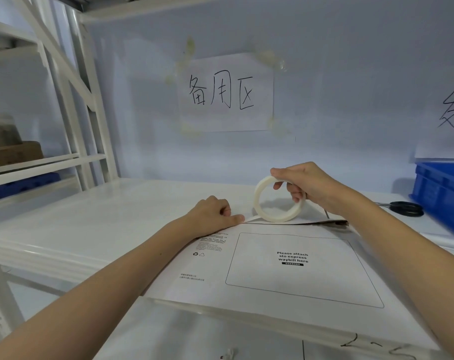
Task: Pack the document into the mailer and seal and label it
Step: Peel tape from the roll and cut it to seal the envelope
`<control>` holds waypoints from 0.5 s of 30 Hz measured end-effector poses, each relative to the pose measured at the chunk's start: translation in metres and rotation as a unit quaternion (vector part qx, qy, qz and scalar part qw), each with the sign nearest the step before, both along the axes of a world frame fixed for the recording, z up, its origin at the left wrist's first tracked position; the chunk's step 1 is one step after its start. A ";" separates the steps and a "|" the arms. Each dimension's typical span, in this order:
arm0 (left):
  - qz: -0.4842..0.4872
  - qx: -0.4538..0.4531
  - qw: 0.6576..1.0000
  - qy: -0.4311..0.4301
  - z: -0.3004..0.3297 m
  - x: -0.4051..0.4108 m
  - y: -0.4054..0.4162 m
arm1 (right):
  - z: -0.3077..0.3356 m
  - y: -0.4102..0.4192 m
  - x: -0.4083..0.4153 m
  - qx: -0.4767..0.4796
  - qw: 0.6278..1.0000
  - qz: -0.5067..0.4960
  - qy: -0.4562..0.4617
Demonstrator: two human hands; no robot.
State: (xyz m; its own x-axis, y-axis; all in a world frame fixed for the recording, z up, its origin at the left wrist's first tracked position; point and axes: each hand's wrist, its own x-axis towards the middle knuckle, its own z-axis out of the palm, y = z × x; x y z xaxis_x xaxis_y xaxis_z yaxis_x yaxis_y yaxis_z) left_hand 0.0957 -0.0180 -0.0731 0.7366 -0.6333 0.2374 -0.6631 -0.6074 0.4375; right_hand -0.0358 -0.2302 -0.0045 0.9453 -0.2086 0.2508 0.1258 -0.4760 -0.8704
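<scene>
Head view: white mailer [293, 266] lies flat on the white shelf [91, 216]. Left hand [213, 214], fingers curled, presses the tape end at the mailer's far edge. Right hand [306, 185] pinches the upright tape roll [279, 200]. Scissors [405, 208] lie far right.

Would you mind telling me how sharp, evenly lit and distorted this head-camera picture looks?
Head view: soft, cool, even light; only a faint shadow under the tape roll held by the right hand. Wide-angle bend bows the shelf frame and table edge. The mailer print is readable; the scissors and blue crate at the right edge are slightly smeared.
</scene>
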 end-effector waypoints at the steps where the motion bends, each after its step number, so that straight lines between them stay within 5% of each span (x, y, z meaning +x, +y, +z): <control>1: 0.001 0.000 1.000 0.003 0.000 0.000 0.000 | 0.001 -0.001 -0.001 -0.010 1.000 -0.002 0.002; 15: -0.006 0.115 0.989 0.090 0.029 -0.006 -0.007 | 0.012 -0.018 -0.014 -0.057 0.996 -0.002 0.069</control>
